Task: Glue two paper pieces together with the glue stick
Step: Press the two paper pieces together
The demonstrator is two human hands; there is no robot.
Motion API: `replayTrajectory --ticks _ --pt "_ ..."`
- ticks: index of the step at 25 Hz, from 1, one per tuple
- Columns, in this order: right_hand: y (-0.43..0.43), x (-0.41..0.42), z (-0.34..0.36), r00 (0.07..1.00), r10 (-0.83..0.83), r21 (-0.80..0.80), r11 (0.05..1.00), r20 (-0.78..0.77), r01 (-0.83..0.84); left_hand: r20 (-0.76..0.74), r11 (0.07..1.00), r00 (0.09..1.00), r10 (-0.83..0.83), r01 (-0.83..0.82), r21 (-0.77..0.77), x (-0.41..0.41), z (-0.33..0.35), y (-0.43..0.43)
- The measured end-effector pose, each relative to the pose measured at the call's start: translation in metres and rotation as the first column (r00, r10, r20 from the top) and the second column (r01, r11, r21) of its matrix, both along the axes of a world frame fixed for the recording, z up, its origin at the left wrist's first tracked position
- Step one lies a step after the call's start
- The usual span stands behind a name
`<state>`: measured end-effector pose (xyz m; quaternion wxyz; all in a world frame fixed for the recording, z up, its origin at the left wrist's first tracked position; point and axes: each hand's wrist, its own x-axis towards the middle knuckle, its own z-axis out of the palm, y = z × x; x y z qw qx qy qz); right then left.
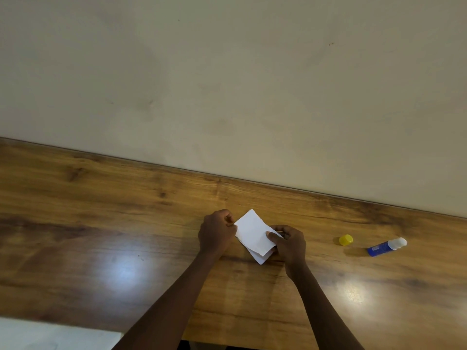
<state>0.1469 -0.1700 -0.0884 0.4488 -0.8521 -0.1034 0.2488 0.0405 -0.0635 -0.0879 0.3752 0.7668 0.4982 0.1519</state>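
**Head view: two paper pieces held together on a wooden table**

The head camera looks down on a glossy wood-grain table (101, 223) whose far edge meets a plain beige wall (227, 72); two bright light patches reflect off the tabletop. Near the middle, the left hand (214, 232) has its fingers curled and pinches the left edge of the upper paper piece (251, 233). The right hand (290, 245) grips the right side, thumb pressed on top. The lower paper piece (261, 257) peeks out beneath at the near corner.

Well off to the right lies the glue stick (386, 247), on its side and uncapped, with its yellow cap (345, 240) near it on the left. Bare wood stretches wide to the left of the hands. The table's near edge runs along the bottom, and a pale surface (50, 334) fills the lower left corner.
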Motion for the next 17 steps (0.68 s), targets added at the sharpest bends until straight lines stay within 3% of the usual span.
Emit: replayTrajectory --ticks 4,8,11,13,15,17 --pt "0.004 -0.002 0.0 0.996 0.008 -0.057 0.998 0.085 -0.003 -0.063 0.998 0.997 0.043 -0.047 -0.052 0.007 0.0 0.006" --pt "0.01 -0.007 0.0 0.983 0.003 -0.132 0.991 0.184 0.022 -0.119 0.998 0.993 -0.017 0.008 -0.069 0.011 0.007 0.016" --pt "0.01 -0.013 0.001 0.959 -0.021 -0.164 0.984 0.284 0.071 -0.128 0.973 0.967 -0.221 0.228 0.043 0.016 0.009 0.019" --pt "0.008 -0.017 0.0 0.926 0.002 -0.204 0.976 0.377 0.081 -0.191 0.904 0.892 -0.411 0.425 0.043 0.019 0.007 0.016" --pt "0.01 -0.021 0.001 0.892 0.088 -0.279 0.959 0.443 0.044 -0.245 0.85 0.825 -0.51 0.527 0.006 0.022 0.001 0.01" --pt "0.014 -0.025 0.001 0.835 0.255 -0.386 0.921 0.488 -0.055 -0.248 0.847 0.823 -0.511 0.532 0.022 0.022 -0.003 0.005"
